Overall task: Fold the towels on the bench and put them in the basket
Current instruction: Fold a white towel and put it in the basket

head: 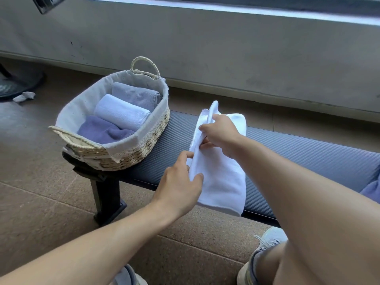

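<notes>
Step in hand, by my judgement: folding of the white terry-cloth towel (222, 173), which lies lengthwise on the dark grey ribbed padded bench (308, 153), at roughly 3 o'clock from the oval woven straw basket with pale fabric lining (158, 122). The towel is already narrowed to a long strip; its far end stands lifted off the pad.

The basket sits on the bench's left end and holds three finished pieces: a grey-blue rolled towel (135, 94) at its 12 o'clock side, a pale lilac rolled towel (121, 112) in the middle, and a darker purple folded towel (104, 130) at its 6 o'clock side.

Left hand (178, 182): fingers curled, pinching the towel's left edge near the middle, thumb on top.

Right hand (222, 134): fingers closed on the raised edge toward the far end, at 12 o'clock from the left hand.

Next move likely calls for carrying the lifted end over, keeping edges aligned, then pressing flat before transfer to the basket. Free room in the basket appears limited.

A bluish fabric edge (370, 190) shows at frame right; its nature cannot be told.
</notes>
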### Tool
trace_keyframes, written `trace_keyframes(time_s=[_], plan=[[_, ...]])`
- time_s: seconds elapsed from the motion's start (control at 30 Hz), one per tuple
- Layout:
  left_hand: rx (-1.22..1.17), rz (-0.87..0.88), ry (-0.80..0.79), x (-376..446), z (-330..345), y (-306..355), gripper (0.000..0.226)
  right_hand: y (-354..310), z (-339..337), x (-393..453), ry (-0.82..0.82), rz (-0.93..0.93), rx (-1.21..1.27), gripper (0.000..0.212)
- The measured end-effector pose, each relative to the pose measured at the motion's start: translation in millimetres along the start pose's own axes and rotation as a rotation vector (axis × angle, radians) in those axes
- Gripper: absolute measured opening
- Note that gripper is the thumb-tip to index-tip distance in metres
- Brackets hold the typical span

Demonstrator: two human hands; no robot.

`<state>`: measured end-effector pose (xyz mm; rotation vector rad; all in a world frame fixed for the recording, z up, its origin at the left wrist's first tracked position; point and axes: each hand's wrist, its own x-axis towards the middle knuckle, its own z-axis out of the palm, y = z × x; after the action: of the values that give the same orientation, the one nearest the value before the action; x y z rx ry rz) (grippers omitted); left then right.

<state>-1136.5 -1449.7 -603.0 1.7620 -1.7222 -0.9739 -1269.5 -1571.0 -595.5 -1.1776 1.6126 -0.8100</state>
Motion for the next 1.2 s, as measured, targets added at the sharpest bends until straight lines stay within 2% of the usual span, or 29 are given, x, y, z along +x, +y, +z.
trace_keyframes(time_s=[0.17,0.27,0.37,0.47,0.5,0.63,0.7,0.77,0.83,0.93,1.03,1.1,1.13,1.2], plan=[[-0.032,-0.081,-0.033,7.2,-8.6,-4.8,0.043,-2.0,10.0,-0.8,-0.086,0.044,-0.006,0.023],[-0.009,-0.175,-0.084,8.9,-16.4,-7.5,0.048,-2.6,10.2,-2.9,-0.158,0.038,0.022,0.038],[0.213,-0.192,-0.177,10.2,-26.0,-7.8,0.057,2.8,0.4,3.9,-0.060,-0.010,0.036,0.042],[0.501,-0.118,-0.160,9.5,-33.4,-5.3,0.057,9.2,-25.1,11.5,0.191,-0.245,-0.378,0.036],[0.536,-0.079,-0.128,7.9,-34.3,-3.8,0.056,13.2,-34.8,13.6,0.217,-0.294,-0.508,0.036],[0.555,0.234,-0.001,0.5,-19.6,-8.2,0.052,35.5,-61.3,21.1,-0.005,-0.296,-0.889,0.038],[0.559,0.378,-0.094,-3.3,-6.0,-10.1,0.060,39.0,-69.0,19.8,-0.093,-0.260,-0.969,0.045],[0.580,0.451,-0.231,-7.6,7.4,-10.6,0.067,37.8,-76.4,17.0,-0.110,-0.228,-1.031,0.046],[0.596,0.487,-0.283,-10.6,17.4,-8.9,0.076,33.9,-82.9,11.0,-0.103,-0.204,-1.092,0.043],[0.623,0.458,-0.213,-10.7,23.4,0.9,0.080,29.4,-92.6,-4.0,-0.112,-0.183,-1.105,0.043],[0.744,0.380,-0.174,-10.9,21.1,11.7,0.064,24.1,-99.8,-23.4,-0.101,-0.114,-1.223,0.036],[0.808,0.389,-0.149,-10.7,18.1,16.0,0.039,18.1,-103.0,-38.2,-0.094,-0.055,-1.402,0.032],[0.841,0.398,-0.142,-9.6,15.1,17.0,0.032,15.7,-103.8,-46.0,-0.112,-0.022,-1.479,0.036],[0.925,0.404,-0.131,-4.3,6.6,15.2,0.037,15.0,-104.9,-59.7,-0.180,0.069,-1.551,0.044]])
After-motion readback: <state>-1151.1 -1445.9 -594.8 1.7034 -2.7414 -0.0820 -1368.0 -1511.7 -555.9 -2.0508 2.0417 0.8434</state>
